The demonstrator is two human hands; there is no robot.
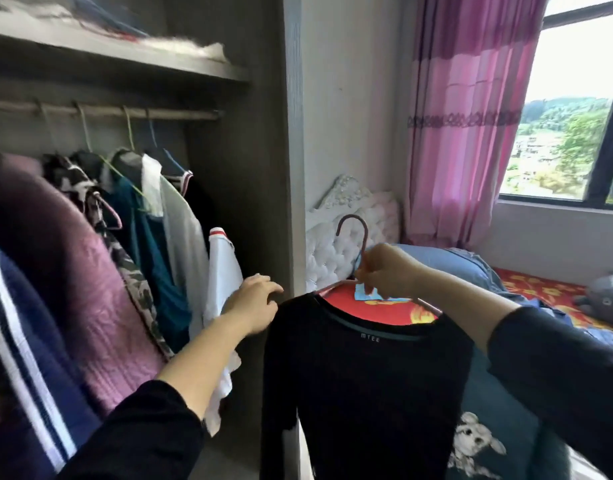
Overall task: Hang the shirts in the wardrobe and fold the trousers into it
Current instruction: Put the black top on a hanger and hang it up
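A black long-sleeved shirt (360, 386) hangs on a reddish hanger (355, 233) just right of the open wardrobe. My right hand (384, 270) pinches the hanger's neck below the hook and holds the shirt up. My left hand (255, 303) reaches toward the shirt's left shoulder with loosely bent fingers; it touches the white garment (222, 271) hanging at the end of the row. The wardrobe rail (125, 110) carries several hung garments.
The wardrobe's side panel (291, 150) stands between the rail and the shirt. A shelf (125, 46) runs above the rail. To the right lie a bed with a white headboard (336, 251), red bedding, blue clothes (471, 271), a pink curtain and a window.
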